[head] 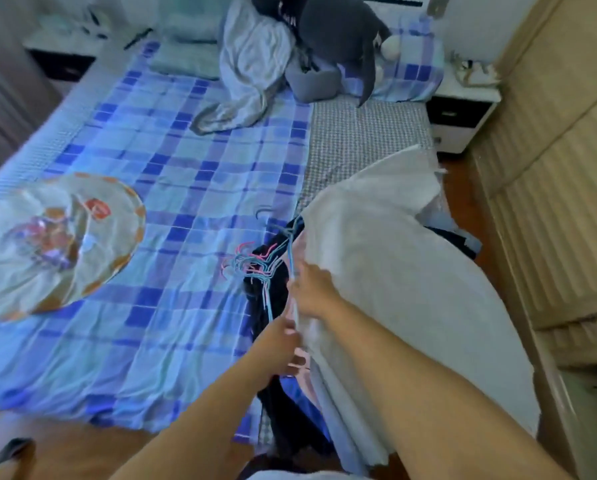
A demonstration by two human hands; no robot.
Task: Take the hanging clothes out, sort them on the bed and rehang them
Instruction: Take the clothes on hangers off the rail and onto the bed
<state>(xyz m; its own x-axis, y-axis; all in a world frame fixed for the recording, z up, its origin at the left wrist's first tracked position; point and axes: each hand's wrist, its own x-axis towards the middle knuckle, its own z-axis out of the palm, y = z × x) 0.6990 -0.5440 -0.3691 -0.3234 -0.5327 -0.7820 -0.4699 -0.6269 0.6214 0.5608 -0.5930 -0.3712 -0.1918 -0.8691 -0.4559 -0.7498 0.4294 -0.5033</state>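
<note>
Forearms: two bare arms rise from the bottom edge toward the frame's centre, meeting at the pile's left edge.
Right hand: just right of centre, knuckles up, fingers curled onto the near edge of the white garment; it grips the fabric beside the hangers.
Left hand: below the right hand, fingers bent and closed on the same white edge, lower down; fingertips partly hidden by cloth.
Clothes pile: lower centre-right, lying on the right side of the bed; white garment on top, dark, blue and pale pink pieces showing beneath at its left and bottom edges, more dark cloth at centre right.
Hangers: a bunch of thin blue and pink wire hooks, centre of frame, sticking out of the pile's left side onto the checked sheet.
Round cover: left of frame, a collapsed printed fabric disc on the blue sheet, well apart from the pile.
Bedding: upper centre, a rumpled grey quilt, with a dark plush toy just right of it.
Nightstands: one upper left, one upper right.
Wardrobe: pale panels along the right edge.
</note>
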